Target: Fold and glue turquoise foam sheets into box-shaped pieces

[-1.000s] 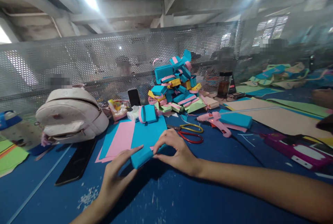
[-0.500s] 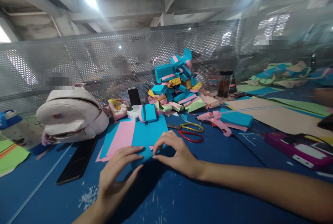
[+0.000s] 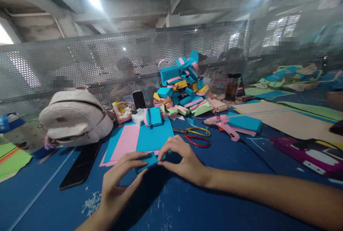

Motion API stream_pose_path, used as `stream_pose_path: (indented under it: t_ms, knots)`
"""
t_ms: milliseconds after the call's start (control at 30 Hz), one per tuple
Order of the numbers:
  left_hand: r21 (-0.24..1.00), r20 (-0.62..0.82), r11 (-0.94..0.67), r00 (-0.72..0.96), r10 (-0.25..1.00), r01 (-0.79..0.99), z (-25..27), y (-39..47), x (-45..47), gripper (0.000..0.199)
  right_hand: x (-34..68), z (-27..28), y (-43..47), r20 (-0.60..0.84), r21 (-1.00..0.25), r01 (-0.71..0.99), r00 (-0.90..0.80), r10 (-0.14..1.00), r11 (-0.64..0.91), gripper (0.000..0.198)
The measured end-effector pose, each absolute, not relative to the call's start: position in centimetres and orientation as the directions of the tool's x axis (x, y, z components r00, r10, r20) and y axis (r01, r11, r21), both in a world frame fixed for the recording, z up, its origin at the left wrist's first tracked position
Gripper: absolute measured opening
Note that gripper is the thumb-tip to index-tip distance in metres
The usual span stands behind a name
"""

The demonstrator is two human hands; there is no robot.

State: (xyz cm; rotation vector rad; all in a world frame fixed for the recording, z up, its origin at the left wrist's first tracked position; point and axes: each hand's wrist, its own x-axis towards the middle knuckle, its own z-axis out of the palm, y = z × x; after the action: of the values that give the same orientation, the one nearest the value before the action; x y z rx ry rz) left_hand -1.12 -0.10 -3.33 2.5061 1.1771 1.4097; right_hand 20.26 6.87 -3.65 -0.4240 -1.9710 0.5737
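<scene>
Between my two hands is a small folded piece of blue paper (image 3: 148, 161), held just above the table. My left hand (image 3: 122, 175) grips its left end, thumb below and fingers on top. At its right end, the thumb and fingertips of my right hand (image 3: 180, 157) pinch the paper. Behind my hands lie a blue sheet (image 3: 157, 138) and a pink sheet (image 3: 125, 139). A small blue and pink paper box (image 3: 153, 116) rests on the blue sheet. Scissors (image 3: 197, 137) with yellow and red handles lie beyond my right hand.
A pile of paper boxes (image 3: 182, 84) stands at the back. To its right are a pink glue gun (image 3: 223, 125), a dark drink jar (image 3: 232, 86) and a purple device (image 3: 308, 156). A white backpack (image 3: 76, 118) and black phone (image 3: 79, 166) are at left. A perforated screen (image 3: 102, 59) runs behind.
Both hands keep nearly the same place and grip. The blue paper's top face has turned slightly into view, and the pink bit by my right fingertips no longer shows clearly.
</scene>
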Motion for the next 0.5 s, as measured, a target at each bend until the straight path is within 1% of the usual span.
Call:
stream_pose_path:
  t_ms: [267, 500]
  knots:
    - [0.350, 0.727, -0.728, 0.319, 0.608, 0.590, -3.32, 0.01, -1.20, 0.026, 20.25, -3.51, 6.75, 0.722, -0.572, 0.054, -0.440, 0.534, 0.818, 0.016]
    - [0.336, 0.728, -0.723, 0.320, 0.606, 0.604, -3.33, -0.13, -1.21, 0.023, 20.23, -3.53, 6.79, 0.732, -0.561, 0.045, -0.439, 0.521, 0.827, 0.018]
